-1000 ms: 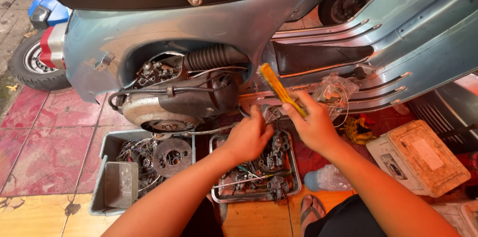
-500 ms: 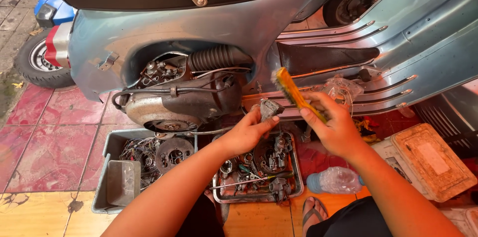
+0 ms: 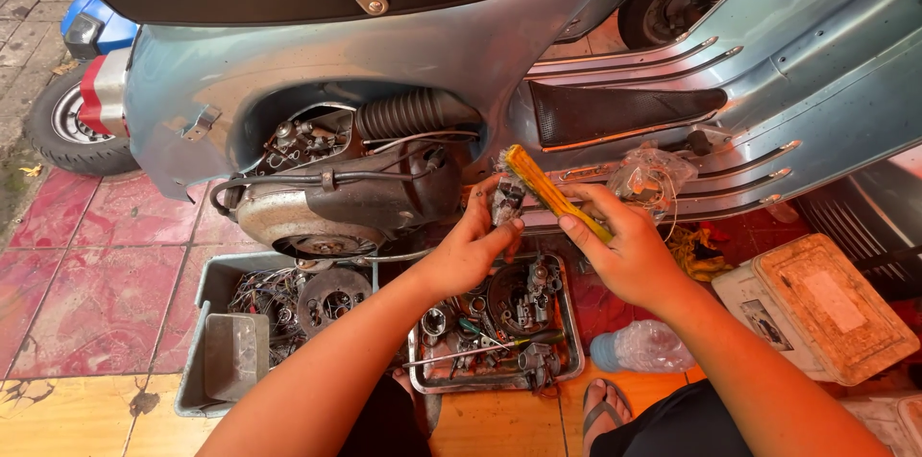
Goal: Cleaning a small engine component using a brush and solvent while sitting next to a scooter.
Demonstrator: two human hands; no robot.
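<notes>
Head view looks down at the left hand [image 3: 473, 248], its grip closed around a small grey metal engine part [image 3: 506, 200], held just in front of the pale blue scooter [image 3: 461, 54] near its open engine bay. Right beside it, the right hand [image 3: 629, 251] has its grip tight on a yellow-handled brush [image 3: 549, 190], whose bristle end touches the small part. Below both hands, on the floor in front of the scooter, sits a shiny metal tray [image 3: 572, 342] full of oily bits and tools.
</notes>
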